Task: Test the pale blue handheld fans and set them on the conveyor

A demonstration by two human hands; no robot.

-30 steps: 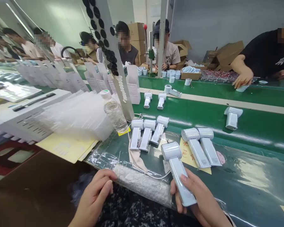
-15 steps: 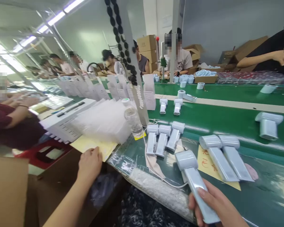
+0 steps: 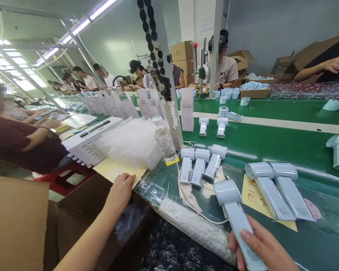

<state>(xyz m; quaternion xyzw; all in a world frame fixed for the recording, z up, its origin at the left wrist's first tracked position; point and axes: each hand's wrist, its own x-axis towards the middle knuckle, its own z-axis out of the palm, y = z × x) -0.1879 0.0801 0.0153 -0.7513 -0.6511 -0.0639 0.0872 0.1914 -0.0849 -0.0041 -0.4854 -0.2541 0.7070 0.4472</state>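
My right hand (image 3: 267, 242) grips the flat handle of a light-blue handheld device (image 3: 238, 214) with a cylindrical head, tilted over the table's front edge. The thumb lies on the handle near small print. My left hand (image 3: 120, 195) is at the front edge of a yellow sheet (image 3: 109, 171) with pale stickers, its fingers closed together on the edge; the thumb is mostly hidden. Clear plastic bags (image 3: 130, 141) lie stacked over the back of that sheet. Three similar devices (image 3: 199, 165) lie beyond the held one, partly on a pale cloth (image 3: 188, 194).
Two devices (image 3: 274, 180) lie by a handwritten yellow paper (image 3: 251, 192) at right. A water bottle (image 3: 164, 141) stands against a metal post (image 3: 169, 75). Behind runs a green conveyor (image 3: 271, 137) with more devices. A cardboard box (image 3: 15, 222) is at lower left. Co-workers sit opposite and left.
The whole view has shifted, so most things appear further right. Both hands keep nearly the same places, with the device still in my right hand.
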